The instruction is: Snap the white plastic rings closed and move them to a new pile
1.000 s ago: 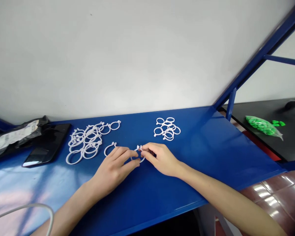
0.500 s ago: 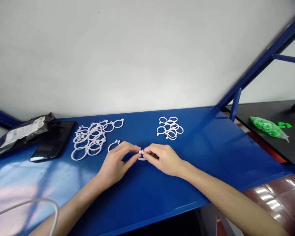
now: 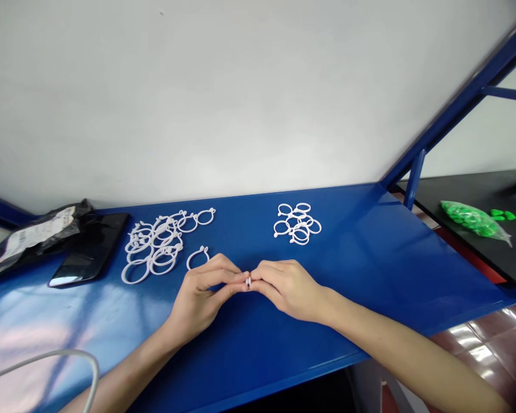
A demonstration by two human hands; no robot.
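1. My left hand (image 3: 200,295) and right hand (image 3: 290,289) pinch one white ring (image 3: 248,281) between fingertips at frame centre, above the blue shelf (image 3: 370,258).
2. Judged done: the small ring cluster (image 3: 297,223), upper centre-right.
3. Judged remaining: the larger ring pile (image 3: 157,246), centre-left, and a loose ring (image 3: 198,258) beside it.

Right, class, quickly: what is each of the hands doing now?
Left hand: closed, pinching the white ring.
Right hand: closed, pinching the same ring from the other side.
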